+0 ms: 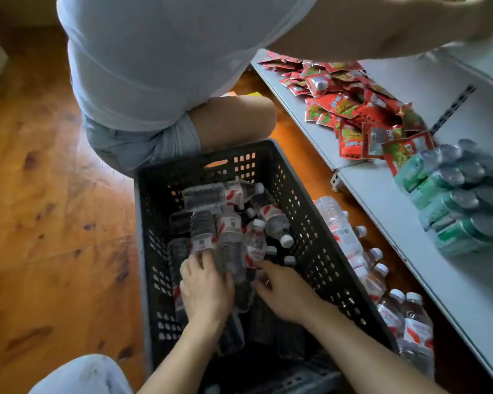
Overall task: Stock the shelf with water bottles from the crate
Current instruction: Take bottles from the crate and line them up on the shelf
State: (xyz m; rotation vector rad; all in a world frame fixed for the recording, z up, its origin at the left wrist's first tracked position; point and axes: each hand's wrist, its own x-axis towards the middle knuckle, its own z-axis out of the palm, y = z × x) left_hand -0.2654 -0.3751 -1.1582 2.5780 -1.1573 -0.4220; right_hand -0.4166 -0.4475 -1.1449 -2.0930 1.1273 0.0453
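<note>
- Your left hand (204, 291) reaches into the crate (302, 194), its grip on a water bottle (202, 237), ready to lift.
- Your right hand (282, 291) hovers released over the bottles, choosing another.
- Right of the crate, the shelf (382, 200) awaits more.

We see soft daylight, a bit dim. The wooden floor (49, 172) shines orange, with a pale glare patch near its middle. Inside the dark crate (305, 200) it is shadowy, and the clear water bottles (231, 223) there look grey and smudgy. The whole picture is a little blurry. The white shelf (382, 200) is bright but bends at the right edge. The green cans (456, 200) look fuzzy.
</note>
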